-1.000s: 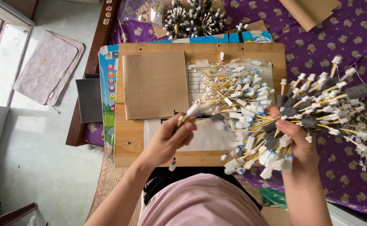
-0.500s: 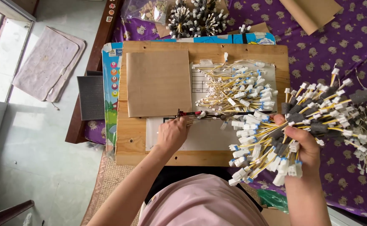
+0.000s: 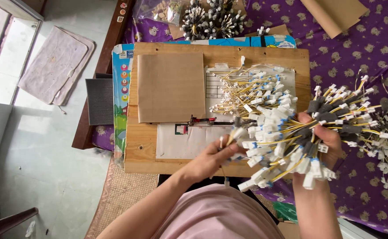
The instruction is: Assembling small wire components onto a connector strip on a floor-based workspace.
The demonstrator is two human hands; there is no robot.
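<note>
My right hand is closed around a thick bundle of yellow wires, held over the right edge of a wooden board. The wires end in white plugs, with dark sleeves on the far side. My left hand sits near the board's front edge, just left of the bundle. Its fingers pinch a single wire with a white plug at the bundle's fringe. A loose pile of the same yellow wires lies on the board behind the hands.
A brown cardboard square, a white paper sheet and a small red-handled tool lie on the board. Dark wire bundles rest on the purple cloth beyond. A grey mat lies on the floor at left.
My left hand has moved right, from the red-handled tool on the board to the bundle's edge, where it now pinches one wire. My right hand keeps the bundle in much the same place.
</note>
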